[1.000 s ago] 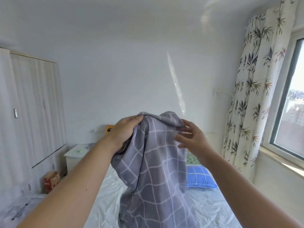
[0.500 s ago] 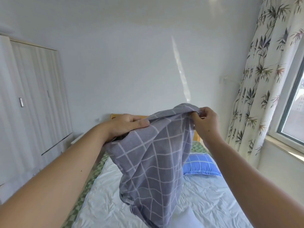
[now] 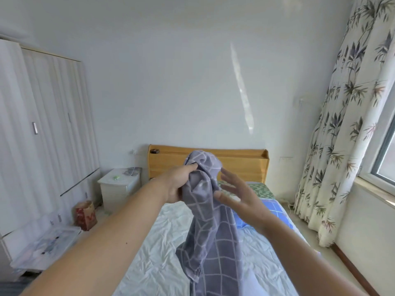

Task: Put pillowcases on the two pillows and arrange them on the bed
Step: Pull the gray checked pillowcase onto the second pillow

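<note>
Above the middle of the bed, the grey checked pillowcase hangs with its long axis running up and down, its bunched top toward the wooden headboard and its loose end trailing to the white sheet. The left hand grips the bunched top with fingers curled round the cloth, while the right hand is beside it with fingers spread and straight, holding nothing. A blue checked pillow lies near the bed's right edge, and bare sheet stretches toward the left edge.
</note>
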